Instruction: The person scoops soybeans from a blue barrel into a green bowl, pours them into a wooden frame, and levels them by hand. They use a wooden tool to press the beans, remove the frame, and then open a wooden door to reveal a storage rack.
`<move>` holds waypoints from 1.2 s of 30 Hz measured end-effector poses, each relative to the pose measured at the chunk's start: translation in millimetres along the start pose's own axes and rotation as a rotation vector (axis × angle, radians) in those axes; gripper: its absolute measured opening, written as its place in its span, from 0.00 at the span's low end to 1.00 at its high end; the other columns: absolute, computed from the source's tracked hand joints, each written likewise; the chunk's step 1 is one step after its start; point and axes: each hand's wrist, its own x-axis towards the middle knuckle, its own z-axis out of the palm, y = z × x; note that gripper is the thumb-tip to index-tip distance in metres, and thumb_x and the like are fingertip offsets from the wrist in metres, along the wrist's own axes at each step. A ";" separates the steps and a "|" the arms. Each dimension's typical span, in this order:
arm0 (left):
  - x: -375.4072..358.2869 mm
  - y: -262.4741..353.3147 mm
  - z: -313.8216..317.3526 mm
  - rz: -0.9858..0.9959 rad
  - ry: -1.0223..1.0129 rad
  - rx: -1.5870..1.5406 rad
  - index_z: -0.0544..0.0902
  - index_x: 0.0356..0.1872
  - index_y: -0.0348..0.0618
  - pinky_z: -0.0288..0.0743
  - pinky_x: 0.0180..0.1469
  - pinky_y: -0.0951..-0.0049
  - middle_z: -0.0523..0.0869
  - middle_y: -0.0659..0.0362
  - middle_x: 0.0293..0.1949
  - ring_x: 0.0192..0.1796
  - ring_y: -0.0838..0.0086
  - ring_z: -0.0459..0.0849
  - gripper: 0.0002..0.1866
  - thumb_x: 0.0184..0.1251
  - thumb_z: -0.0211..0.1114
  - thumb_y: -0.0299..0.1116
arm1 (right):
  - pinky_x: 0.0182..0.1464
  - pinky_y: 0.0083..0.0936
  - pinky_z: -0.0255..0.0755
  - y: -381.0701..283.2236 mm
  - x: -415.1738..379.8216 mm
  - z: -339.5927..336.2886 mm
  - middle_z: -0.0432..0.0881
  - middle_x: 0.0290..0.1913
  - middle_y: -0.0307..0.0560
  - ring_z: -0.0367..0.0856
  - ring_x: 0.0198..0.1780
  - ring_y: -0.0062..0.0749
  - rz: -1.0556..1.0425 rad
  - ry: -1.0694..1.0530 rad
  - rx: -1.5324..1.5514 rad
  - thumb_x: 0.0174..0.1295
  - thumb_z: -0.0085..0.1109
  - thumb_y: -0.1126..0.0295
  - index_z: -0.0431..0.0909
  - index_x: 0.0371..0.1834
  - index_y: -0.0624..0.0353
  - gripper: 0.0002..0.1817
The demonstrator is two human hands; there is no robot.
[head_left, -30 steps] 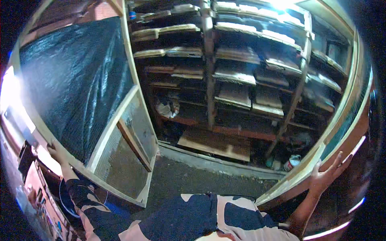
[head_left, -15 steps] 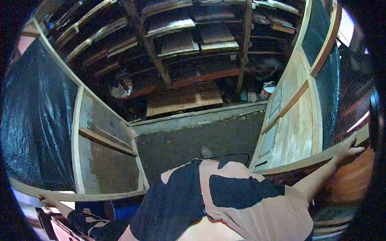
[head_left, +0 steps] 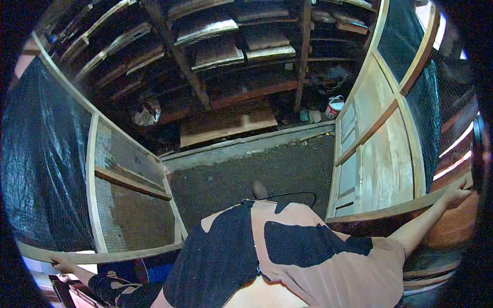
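Observation:
Two wooden-framed doors stand swung apart on either side of me. My left hand (head_left: pixel 64 264) is closed on the near edge of the left door (head_left: pixel 94 205), which has wire mesh, a cross rail and dark plastic sheeting. Over on the far right, my right hand (head_left: pixel 456 195) is closed around the near edge of the right door (head_left: pixel 376 161). That one has pale boards, a diagonal-looking rail, mesh and dark plastic. Some fingers of both hands are hidden behind the frames.
Beyond the doorway lies a dark floor (head_left: pixel 231 177) with a low concrete sill (head_left: pixel 226 150). Behind it are a wide wooden board (head_left: pixel 228 124), a white bucket (head_left: pixel 335 106), a bag (head_left: pixel 147 114) and racks of stacked planks (head_left: pixel 208 33). A foot (head_left: pixel 259 190) shows below my shirt.
The right door has swung slightly further outward, my right hand moving right with it and its fingers curling more around the edge. My left hand stays on its door. The whole view has shifted slightly.

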 end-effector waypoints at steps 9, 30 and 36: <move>5.9 10.1 -6.2 -0.235 -0.076 0.286 0.74 0.38 0.32 0.67 0.41 0.56 0.77 0.40 0.36 0.39 0.48 0.75 0.30 0.55 0.48 0.56 | 0.37 0.40 0.68 132.8 29.9 108.2 0.75 0.38 0.61 0.75 0.39 0.51 0.103 -0.008 0.193 0.51 0.51 0.52 0.74 0.35 0.65 0.23; -7.5 27.7 0.1 -0.058 -0.046 0.295 0.74 0.37 0.31 0.67 0.43 0.58 0.77 0.40 0.37 0.41 0.49 0.75 0.28 0.56 0.47 0.53 | 0.44 0.39 0.65 134.3 -179.1 118.3 0.73 0.41 0.62 0.72 0.43 0.51 0.213 -0.532 -0.339 0.46 0.50 0.53 0.68 0.42 0.66 0.27; -14.0 34.5 -10.5 -0.275 -0.207 0.294 0.69 0.46 0.33 0.67 0.47 0.66 0.76 0.45 0.42 0.44 0.58 0.75 0.26 0.53 0.56 0.45 | 0.47 0.35 0.63 49.9 -366.8 146.2 0.73 0.43 0.61 0.71 0.45 0.49 0.052 -1.130 -0.276 0.45 0.53 0.57 0.68 0.44 0.67 0.27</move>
